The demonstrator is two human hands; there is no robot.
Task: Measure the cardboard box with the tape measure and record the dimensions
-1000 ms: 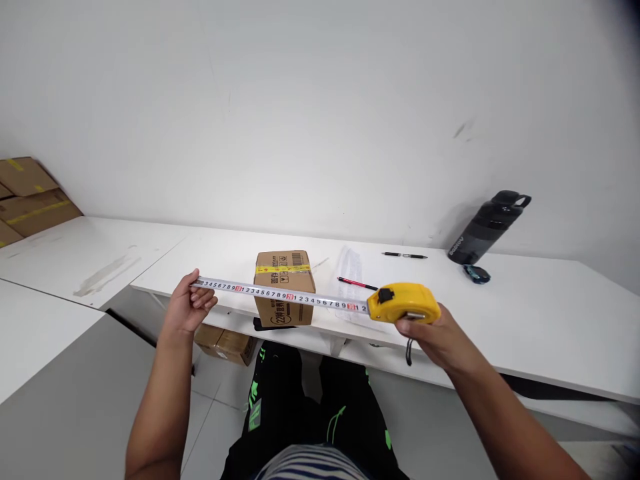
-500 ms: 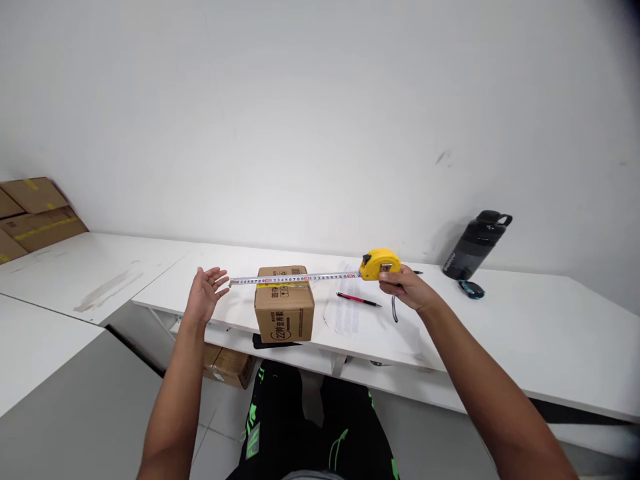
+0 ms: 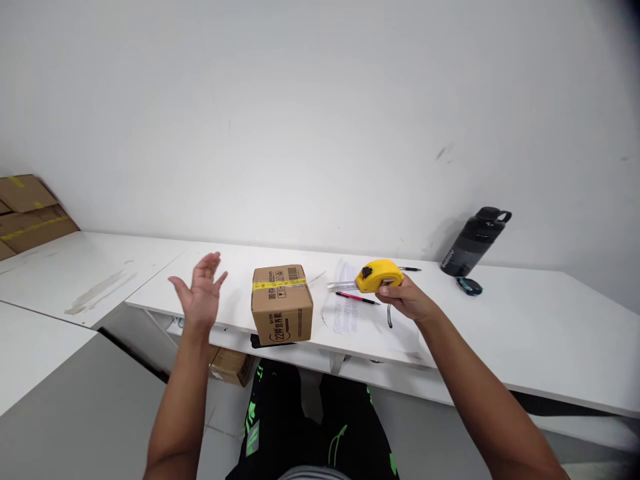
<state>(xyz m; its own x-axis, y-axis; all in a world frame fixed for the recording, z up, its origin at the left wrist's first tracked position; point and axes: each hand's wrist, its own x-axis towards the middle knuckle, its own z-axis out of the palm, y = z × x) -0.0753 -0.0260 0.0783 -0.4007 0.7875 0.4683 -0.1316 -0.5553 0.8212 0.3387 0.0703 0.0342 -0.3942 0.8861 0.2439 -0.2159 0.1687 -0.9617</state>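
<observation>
My right hand grips a yellow tape measure above the white table; only a short stub of blade sticks out to its left. My left hand is raised with fingers spread, palm up, holding nothing, just left of a small cardboard box sealed with yellow tape. The box stands at the table's front edge. A red pen lies on a sheet of paper under the tape measure.
A black water bottle leans at the back right with a small dark object beside it. A black pen lies behind my right hand. Cardboard boxes are stacked far left, another carton under the table.
My left hand let go of the blade's end and opened. The blade ran back into the yellow case, which my right hand moved over the table beyond the box.
</observation>
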